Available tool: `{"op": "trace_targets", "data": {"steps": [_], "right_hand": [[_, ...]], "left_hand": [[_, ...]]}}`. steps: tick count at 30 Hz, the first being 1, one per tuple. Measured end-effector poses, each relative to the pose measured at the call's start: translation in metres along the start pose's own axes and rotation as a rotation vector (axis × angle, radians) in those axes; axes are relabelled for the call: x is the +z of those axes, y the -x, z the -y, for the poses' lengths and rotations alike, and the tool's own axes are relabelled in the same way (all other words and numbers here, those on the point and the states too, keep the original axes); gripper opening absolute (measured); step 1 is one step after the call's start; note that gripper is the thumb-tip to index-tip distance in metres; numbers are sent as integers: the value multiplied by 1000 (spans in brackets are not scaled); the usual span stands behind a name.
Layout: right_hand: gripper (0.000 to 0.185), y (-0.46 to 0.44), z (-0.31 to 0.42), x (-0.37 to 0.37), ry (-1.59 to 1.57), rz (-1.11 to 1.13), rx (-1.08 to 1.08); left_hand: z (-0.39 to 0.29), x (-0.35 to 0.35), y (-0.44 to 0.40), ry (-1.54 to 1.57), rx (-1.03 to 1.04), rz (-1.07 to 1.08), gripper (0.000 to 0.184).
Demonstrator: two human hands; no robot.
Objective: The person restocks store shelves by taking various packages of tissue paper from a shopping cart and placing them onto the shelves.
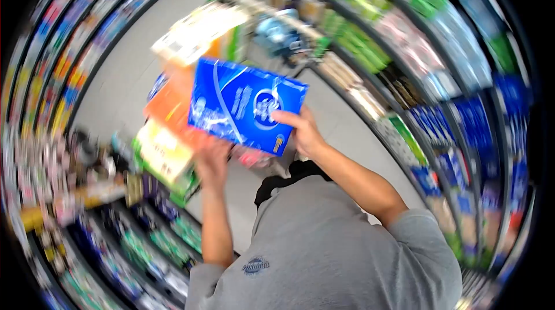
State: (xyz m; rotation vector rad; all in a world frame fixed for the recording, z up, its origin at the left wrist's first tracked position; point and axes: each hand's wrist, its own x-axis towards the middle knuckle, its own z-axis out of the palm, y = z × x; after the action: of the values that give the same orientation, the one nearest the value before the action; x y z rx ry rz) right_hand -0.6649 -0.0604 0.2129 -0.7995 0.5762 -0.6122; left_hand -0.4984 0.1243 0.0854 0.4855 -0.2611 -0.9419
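My right hand (302, 130) grips the right end of a blue plastic-wrapped pack (231, 99), thumb on the printed front with its round white logo. The pack is tilted in front of my body. My left hand (213, 159) is below the pack's left part, by the lower edge of an orange pack (173, 104); its fingers are smeared by motion. Around the orange pack are a cream-and-green pack (165, 151) below and a pale, brightly lit pack (199, 29) above, both blurred. How these packs are supported is hidden.
Stocked shelves curve along the left (81, 50) and the right (370, 38), with blue packs (480, 136) on the right-hand ones. More shelves (127, 240) stand at lower left. Grey floor (121, 73) runs between them.
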Motion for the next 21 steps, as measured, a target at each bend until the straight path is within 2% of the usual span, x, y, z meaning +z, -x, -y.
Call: {"op": "trace_targets", "data": {"steps": [1, 2, 3, 4, 6, 8, 10, 12, 14, 16, 17, 18, 21], "right_hand": [[56, 4, 7, -26, 15, -30, 48], [57, 7, 7, -52, -55, -5, 29], [58, 21, 19, -67, -82, -43, 79], [59, 34, 30, -75, -89, -65, 69], [59, 49, 33, -110, -41, -102, 69], [59, 59, 34, -143, 12, -174, 37], [63, 76, 45, -178, -83, -299, 63], [72, 91, 50, -224, -106, -467, 48], [75, 112, 67, -263, -83, -600, -93], [75, 130, 96, -310, -71, -658, -182], [76, 139, 111, -335, -52, -696, -240], [74, 146, 131, -362, 7, -676, -322], [71, 184, 232, -430, 223, -634, -550]], "left_hand": [[-14, 1, -16, 24, -28, -100, 65], [-22, 33, -38, -85, -76, -132, 82], [-23, 63, -57, -150, -168, 18, 89], [-16, 63, -77, -201, -271, 161, 86], [24, 78, -104, -321, -484, 250, 80], [70, 96, -114, -451, -679, 54, 63], [121, 104, -133, -507, -821, 133, 50], [167, 154, -125, -802, -811, 310, 43], [212, 194, -125, -933, -871, 360, 59], [259, 248, -121, -1018, -817, 424, 62], [284, 279, -122, -1009, -799, 547, 64], [309, 309, -126, -1122, -754, 651, 66], [379, 417, -133, -1010, -552, 946, 73]]}}
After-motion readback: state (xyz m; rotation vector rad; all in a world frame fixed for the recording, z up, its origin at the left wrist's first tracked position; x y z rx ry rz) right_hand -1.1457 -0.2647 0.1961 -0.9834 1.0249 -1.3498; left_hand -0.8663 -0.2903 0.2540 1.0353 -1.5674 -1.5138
